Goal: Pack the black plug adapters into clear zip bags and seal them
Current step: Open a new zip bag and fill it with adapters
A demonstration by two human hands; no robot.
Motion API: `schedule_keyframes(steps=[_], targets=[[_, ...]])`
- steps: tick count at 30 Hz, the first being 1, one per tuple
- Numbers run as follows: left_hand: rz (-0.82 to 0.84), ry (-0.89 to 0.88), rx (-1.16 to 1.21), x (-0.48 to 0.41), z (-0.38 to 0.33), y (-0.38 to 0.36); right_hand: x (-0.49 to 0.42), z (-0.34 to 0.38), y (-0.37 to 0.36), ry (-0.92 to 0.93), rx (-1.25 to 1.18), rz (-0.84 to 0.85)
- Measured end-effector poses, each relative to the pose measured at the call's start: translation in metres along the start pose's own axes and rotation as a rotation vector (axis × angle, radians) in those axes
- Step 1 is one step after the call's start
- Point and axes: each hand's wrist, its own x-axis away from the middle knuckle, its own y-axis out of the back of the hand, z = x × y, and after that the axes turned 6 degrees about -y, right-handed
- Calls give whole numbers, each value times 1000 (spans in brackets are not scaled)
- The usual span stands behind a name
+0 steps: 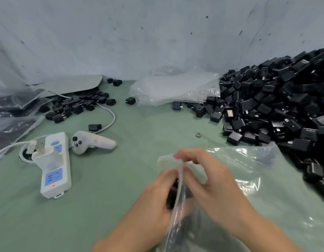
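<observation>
we take this for a small packing workshop rather than a home or an office. the green work surface (106, 206) carries a great heap of black plug adapters (277, 110) on the right and a smaller scatter of the same adapters (75, 106) on the left, far more than any household keeps. clear plastic bags (175, 90) lie in a loose stack at the back, and a pale sheet (157, 33) marked with dark spots hangs behind the surface as a backdrop. a white power strip (55, 171) with a lit red lamp and a white handheld controller (92, 142) lie beside each other on the left.
</observation>
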Motion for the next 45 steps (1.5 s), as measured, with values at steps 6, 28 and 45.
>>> schedule_keyframes(steps=[6,28,45], targets=[[135,-141,-368,-14,2,14,-6,-11,18,21,160,60],[26,166,-270,-33,28,-8,-3,-56,36,-189,311,253],[190,129,-489,-17,4,4,1,-53,33,-209,257,215]])
